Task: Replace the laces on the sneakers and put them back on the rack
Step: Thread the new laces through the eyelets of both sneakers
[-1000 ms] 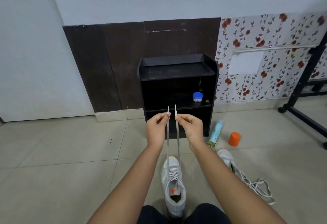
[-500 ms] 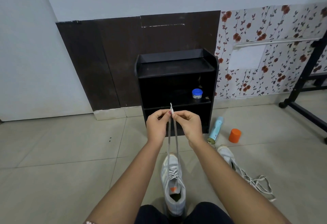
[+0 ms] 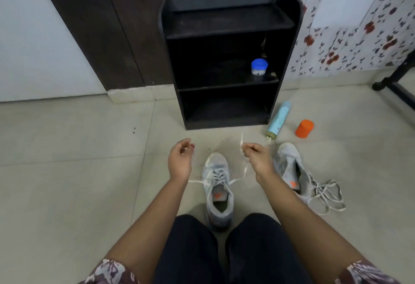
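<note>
A tiled floor (image 3: 67, 194) is shown, with a black rack (image 3: 229, 34) set against the wall at 12 o'clock. One grey sneaker (image 3: 217, 185) is stood between the knees, toe toward the rack. The second sneaker (image 3: 289, 167) is laid at 3 o'clock of it, with its loose lace (image 3: 318, 188) spread on the floor. The right lace end (image 3: 242, 144) is pinched by the right hand (image 3: 258, 158). The left hand (image 3: 179, 160) is curled, but the left strand (image 3: 195, 181) is lost behind the wrist, so a grip cannot be confirmed. Lacing of the first sneaker is judged nearly finished, and tying is called for next. An orange tongue mark (image 3: 216, 196) is seen; no writing can be read.
</note>
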Demonstrator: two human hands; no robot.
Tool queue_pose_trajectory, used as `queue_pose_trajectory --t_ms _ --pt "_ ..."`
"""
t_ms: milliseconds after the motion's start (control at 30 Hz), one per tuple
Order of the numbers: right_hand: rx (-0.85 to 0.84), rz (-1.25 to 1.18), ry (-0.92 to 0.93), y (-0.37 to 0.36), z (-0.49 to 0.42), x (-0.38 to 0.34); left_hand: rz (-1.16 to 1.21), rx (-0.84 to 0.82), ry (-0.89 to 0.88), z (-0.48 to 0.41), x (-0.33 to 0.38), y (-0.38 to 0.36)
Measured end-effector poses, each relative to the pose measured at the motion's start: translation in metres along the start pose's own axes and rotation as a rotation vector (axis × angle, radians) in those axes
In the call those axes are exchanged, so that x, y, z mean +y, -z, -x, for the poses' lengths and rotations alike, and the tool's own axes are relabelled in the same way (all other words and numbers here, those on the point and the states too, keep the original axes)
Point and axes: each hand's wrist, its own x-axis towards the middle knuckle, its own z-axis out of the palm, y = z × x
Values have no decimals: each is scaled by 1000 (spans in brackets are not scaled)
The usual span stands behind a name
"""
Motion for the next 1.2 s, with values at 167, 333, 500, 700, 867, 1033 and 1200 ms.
queue_pose_trajectory --t_ms 167,333,500,700,867,1033,1200 --pt "36 79 -326 3 -8 74 55 31 596 7 -68 -11" --pt "-105 101 -594 -11 -5 102 239 -199 888 32 -70 -35" --pt "-149 -76 -615 -25 5 93 409 -182 805 28 -77 -53" --pt "-270 210 -164 -33 0 80 55 -361 31 25 -89 -48" --pt "-506 560 65 -29 -6 91 -317 -569 -486 3 -94 -40" --pt "-517 567 138 -20 -1 89 -703 -632 -781 -15 -101 -33" --pt "-392 739 365 -14 7 95 -679 -501 -645 -12 -104 -33"
